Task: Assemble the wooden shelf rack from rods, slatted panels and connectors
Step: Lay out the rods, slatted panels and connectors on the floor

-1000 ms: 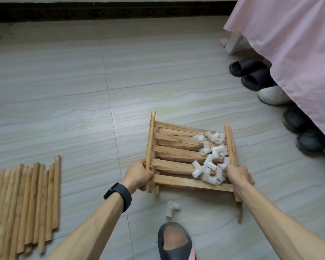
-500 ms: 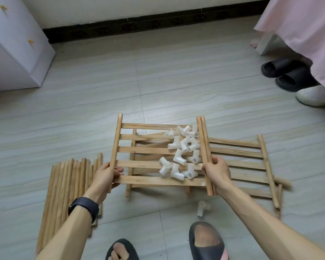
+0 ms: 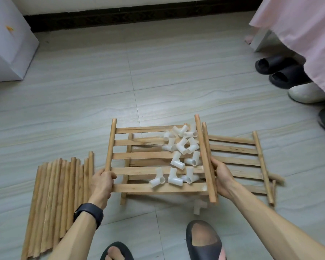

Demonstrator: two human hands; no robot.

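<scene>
Panel (image 3: 139,155) between left fingers (image 3: 109,175), right fingers (image 3: 218,168)

A home bedroom: tiled floor (image 3: 158,81), pink bedspread (image 3: 304,30), slippers (image 3: 281,70) beneath, white cabinet (image 3: 6,45).

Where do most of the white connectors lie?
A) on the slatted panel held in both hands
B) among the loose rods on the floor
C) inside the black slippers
A: the white connectors are piled on the slatted panel, which the left hand and the right hand grip by its side rails.
</scene>
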